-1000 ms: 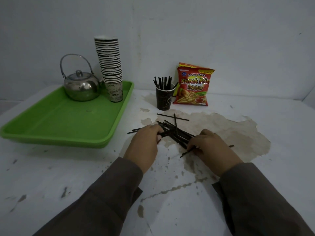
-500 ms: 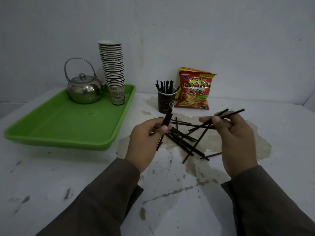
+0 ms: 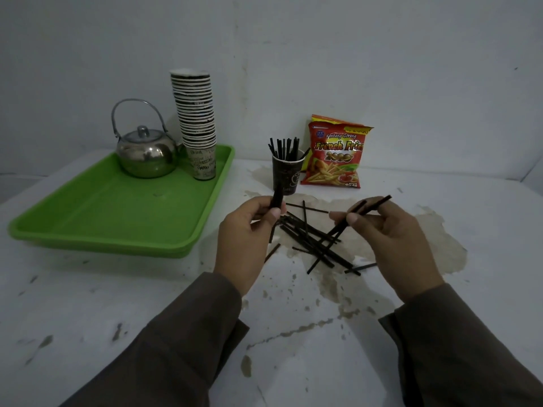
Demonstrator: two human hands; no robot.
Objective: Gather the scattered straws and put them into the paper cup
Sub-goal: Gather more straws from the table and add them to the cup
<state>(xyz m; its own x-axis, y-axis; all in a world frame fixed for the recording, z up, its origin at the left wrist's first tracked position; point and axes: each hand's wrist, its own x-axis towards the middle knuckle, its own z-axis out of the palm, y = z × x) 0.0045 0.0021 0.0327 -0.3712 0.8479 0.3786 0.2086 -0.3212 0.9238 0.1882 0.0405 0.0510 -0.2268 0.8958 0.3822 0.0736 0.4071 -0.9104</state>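
Observation:
A dark paper cup (image 3: 286, 177) stands at the back of the white table with several black straws upright in it. More black straws (image 3: 311, 242) lie scattered on the stained tabletop between my hands. My left hand (image 3: 249, 230) is raised above the table and pinches a small bunch of straws (image 3: 276, 201) just in front of the cup. My right hand (image 3: 393, 239) is also lifted and pinches a few straws (image 3: 367, 205) that slant up to the right.
A green tray (image 3: 117, 218) on the left holds a steel kettle (image 3: 145, 151) and a tall stack of paper cups (image 3: 197, 124). A red French fries bag (image 3: 336, 157) leans on the wall right of the cup. A brownish stain (image 3: 435, 245) covers the table's middle right.
Both hands picked straws off the pile and lifted them from the table. Since half a second ago the left hand's bunch has turned more upright; the right hand has stayed raised.

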